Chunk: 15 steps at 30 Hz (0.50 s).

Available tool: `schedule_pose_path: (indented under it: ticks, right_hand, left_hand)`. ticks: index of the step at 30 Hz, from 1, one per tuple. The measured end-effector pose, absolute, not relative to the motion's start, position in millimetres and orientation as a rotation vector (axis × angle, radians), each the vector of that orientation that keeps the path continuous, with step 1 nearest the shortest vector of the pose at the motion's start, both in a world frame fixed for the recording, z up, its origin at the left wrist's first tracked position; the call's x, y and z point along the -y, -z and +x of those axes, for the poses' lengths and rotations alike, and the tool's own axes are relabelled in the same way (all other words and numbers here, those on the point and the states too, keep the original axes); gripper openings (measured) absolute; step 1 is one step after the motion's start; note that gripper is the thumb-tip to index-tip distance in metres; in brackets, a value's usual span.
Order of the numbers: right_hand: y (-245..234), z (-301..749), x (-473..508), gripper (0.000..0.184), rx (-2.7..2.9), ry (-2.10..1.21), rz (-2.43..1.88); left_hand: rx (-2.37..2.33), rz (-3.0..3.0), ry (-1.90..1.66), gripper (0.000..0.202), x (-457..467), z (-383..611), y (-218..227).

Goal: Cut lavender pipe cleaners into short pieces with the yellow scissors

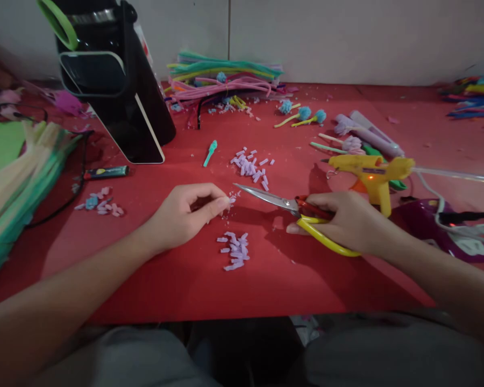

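Note:
My right hand (344, 223) grips scissors (282, 203) with yellow and red handles, blades closed and pointing left over the red table (185, 279). My left hand (185, 212) pinches a tiny lilac pipe-cleaner piece (231, 198) at its fingertips, right at the scissor tip. A small heap of cut lilac pieces (235, 250) lies just below between my hands. A second scatter of lilac pieces (250, 165) lies farther back.
A yellow glue gun (373, 174) stands right of the scissors, its cable trailing right. Pipe cleaners (221, 75) are piled at the back. A black stand (116, 91) is back left, paper strips (20, 183) at the left edge, pom-pom stems (304, 114) behind.

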State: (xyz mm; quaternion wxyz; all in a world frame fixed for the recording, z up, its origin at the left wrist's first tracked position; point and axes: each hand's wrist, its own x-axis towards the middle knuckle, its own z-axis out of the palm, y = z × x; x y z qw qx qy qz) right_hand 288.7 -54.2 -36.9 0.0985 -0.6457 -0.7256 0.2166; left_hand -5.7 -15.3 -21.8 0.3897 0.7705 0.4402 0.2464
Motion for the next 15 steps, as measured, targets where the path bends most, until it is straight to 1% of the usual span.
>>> schedule_pose_path:
  ticks: [5,8,10,12,15]
  right_hand:
    - [31,285,54,0.068,2.169,-0.639,-1.903]
    - [28,283,54,0.069,2.161,-0.658,-1.898]
    - [28,283,55,0.069,2.151,-0.649,-1.877]
    - [29,284,56,0.069,2.135,-0.623,-1.856]
    - [29,288,58,0.068,2.089,-0.598,-1.868]
  left_hand:
    - [-0.914,2.313,-0.458,0.023,26,-12,11]
    - [-0.844,2.508,-0.293,0.032,31,-16,5]
    - [-0.884,2.589,-0.272,0.039,31,-20,4]
    - [-0.968,2.63,-0.336,0.037,29,-23,5]
    - [-1.056,2.645,-0.374,0.026,21,-27,6]
